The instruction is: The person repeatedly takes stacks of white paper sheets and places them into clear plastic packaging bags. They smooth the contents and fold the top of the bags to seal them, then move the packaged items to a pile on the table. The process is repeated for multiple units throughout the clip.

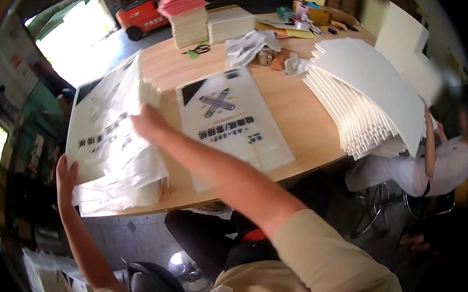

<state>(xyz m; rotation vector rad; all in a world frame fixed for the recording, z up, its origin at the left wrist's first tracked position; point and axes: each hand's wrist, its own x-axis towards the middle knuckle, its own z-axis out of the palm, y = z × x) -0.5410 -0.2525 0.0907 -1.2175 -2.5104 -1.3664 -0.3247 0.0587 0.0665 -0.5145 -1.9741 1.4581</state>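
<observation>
At the left of the table, a clear plastic bag of white paper (100, 128), printed with crossed pencils and a dark corner, lies tilted on a stack of similar packs (121, 200). My left hand (66, 178) grips its lower left edge, thumb raised along the side. Across from it, my right hand (150, 123) is closed at the right edge of the same pack; its fingertips are partly hidden. Right of that arm lies a flat printed plastic bag (227, 122) with the same crossed-pencil design, partly covered by my forearm.
A fanned stack of white sheets (350, 105) stands on the right, by a seated person (435, 159) handling sheets. Farther back are green-handled scissors (199, 49), crumpled plastic (251, 44), a tall pink-topped paper stack (187, 19) and a white stack (231, 24). A red forklift (141, 18) stands behind.
</observation>
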